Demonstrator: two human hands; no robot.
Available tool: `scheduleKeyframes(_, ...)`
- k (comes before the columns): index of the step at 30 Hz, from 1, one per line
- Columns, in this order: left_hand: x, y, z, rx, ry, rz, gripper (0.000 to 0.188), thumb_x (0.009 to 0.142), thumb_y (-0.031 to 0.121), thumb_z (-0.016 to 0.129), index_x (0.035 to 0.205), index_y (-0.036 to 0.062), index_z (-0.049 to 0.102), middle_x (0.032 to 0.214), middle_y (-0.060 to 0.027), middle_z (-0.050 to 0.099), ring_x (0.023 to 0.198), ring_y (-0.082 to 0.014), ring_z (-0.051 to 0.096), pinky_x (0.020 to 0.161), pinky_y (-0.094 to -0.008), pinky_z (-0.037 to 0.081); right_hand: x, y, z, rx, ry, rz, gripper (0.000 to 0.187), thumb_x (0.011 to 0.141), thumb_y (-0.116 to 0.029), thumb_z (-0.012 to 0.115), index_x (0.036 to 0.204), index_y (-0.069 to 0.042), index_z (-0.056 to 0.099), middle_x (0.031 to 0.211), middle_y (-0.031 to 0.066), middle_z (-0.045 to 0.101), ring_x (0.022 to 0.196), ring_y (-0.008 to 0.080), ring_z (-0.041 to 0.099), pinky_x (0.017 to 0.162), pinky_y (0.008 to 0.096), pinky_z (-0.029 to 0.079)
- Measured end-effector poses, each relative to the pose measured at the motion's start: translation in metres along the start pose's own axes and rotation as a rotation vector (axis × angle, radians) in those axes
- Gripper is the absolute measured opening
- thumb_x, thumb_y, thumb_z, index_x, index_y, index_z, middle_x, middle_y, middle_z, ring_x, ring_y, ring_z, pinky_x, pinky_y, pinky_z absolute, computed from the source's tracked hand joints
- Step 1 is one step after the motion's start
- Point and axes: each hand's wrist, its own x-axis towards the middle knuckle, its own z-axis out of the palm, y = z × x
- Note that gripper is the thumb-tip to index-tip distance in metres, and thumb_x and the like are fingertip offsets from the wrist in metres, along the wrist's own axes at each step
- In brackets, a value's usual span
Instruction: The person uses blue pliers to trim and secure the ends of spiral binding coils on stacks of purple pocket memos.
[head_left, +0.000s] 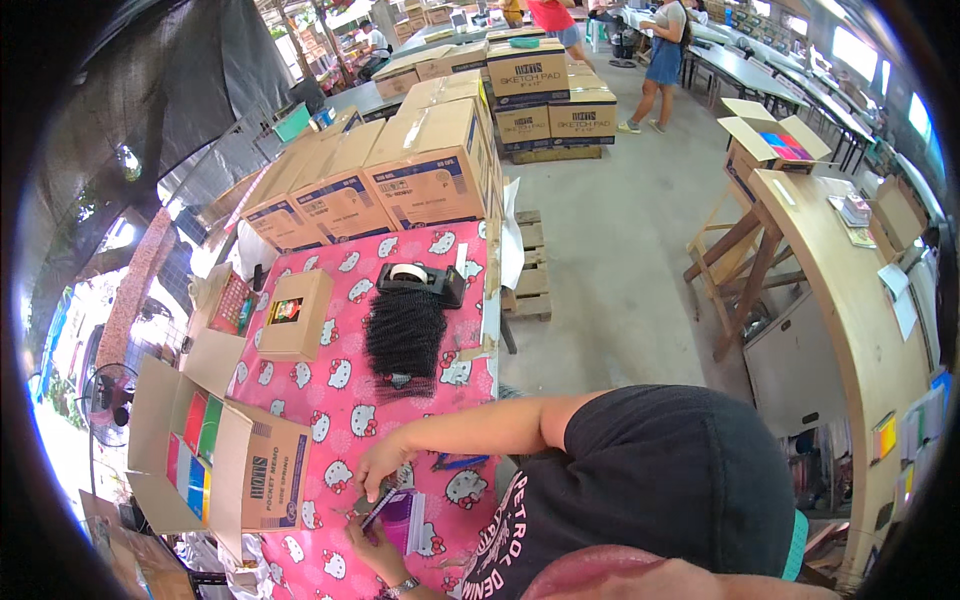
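A small purple notepad [402, 522] with a wire along one edge lies low over the pink table. My left hand [376, 552], with a watch at its wrist, grips the notepad's lower corner. My right hand [381, 466] is closed at the wired edge, its fingertips pointing down; what they pinch is too small to make out. Something greyish shows between the two hands. Blue-handled pliers [460, 462] lie beside my right forearm. Farther up the table is a bundle of black wire spirals [405, 335], with a black tape dispenser [425, 281] just behind it.
An open carton [275, 475] of colourful notepads stands to the left of my hands. A smaller brown box [295, 318] sits on the pink tablecloth [340, 375]. Large cartons [425, 165] are stacked at the far end. A wooden bench [830, 270] stands right; people are in the background.
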Motion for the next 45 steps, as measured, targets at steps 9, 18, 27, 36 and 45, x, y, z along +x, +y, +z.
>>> scheduleKeyframes(9,-0.002,0.001,-0.004,0.148,-0.029,0.104,0.028,0.081,-0.002,0.064,0.106,-0.0078,0.053,0.092,-0.0147,0.051,0.076,-0.026,0.051,0.062,-0.035,0.041,0.006,0.006,0.011,-0.179,0.055,0.008,0.019,0.077,-0.029,0.072,0.083,-0.011,0.068,0.067,-0.0074,0.051,0.064,0.0075,0.047,0.055,0.0262,0.036)
scheduleKeyframes(18,-0.003,0.004,-0.004,0.147,-0.01,0.082,0.027,0.08,-0.001,0.065,0.103,-0.0076,0.052,0.089,-0.0159,0.05,0.077,-0.0291,0.05,0.063,-0.0374,0.04,-0.004,-0.003,0.015,-0.13,0.015,0.023,0.022,0.079,-0.03,0.071,0.091,-0.012,0.065,0.074,-0.0077,0.052,0.07,0.0062,0.047,0.056,0.0267,0.038)
scheduleKeyframes(27,-0.002,-0.015,-0.001,0.131,-0.028,0.053,0.027,0.078,-0.004,0.064,0.101,-0.0085,0.051,0.089,-0.0183,0.05,0.082,-0.0344,0.052,0.07,-0.0418,0.043,-0.003,0.001,0.017,-0.152,0.046,0.022,0.027,0.081,-0.029,0.069,0.099,-0.009,0.066,0.078,-0.0065,0.055,0.073,0.0067,0.049,0.059,0.0264,0.039)
scheduleKeyframes(36,0.001,-0.009,-0.004,0.168,-0.023,0.099,0.026,0.08,-0.003,0.064,0.102,-0.0075,0.051,0.087,-0.0161,0.05,0.08,-0.0304,0.052,0.065,-0.0379,0.043,-0.009,-0.005,0.018,-0.181,0.02,-0.004,0.032,0.082,-0.03,0.068,0.105,-0.007,0.065,0.085,-0.0048,0.058,0.08,0.0087,0.051,0.067,0.0266,0.041)
scheduleKeyframes(45,-0.001,0.001,-0.002,0.05,-0.022,-0.091,0.028,0.084,0.001,0.065,0.106,-0.0014,0.048,0.089,-0.0129,0.052,0.075,-0.0239,0.053,0.066,-0.0337,0.044,-0.005,0.002,0.015,-0.111,-0.006,-0.029,0.032,0.079,-0.032,0.072,0.1,-0.008,0.066,0.09,-0.0039,0.06,0.086,0.0097,0.049,0.074,0.0278,0.039)
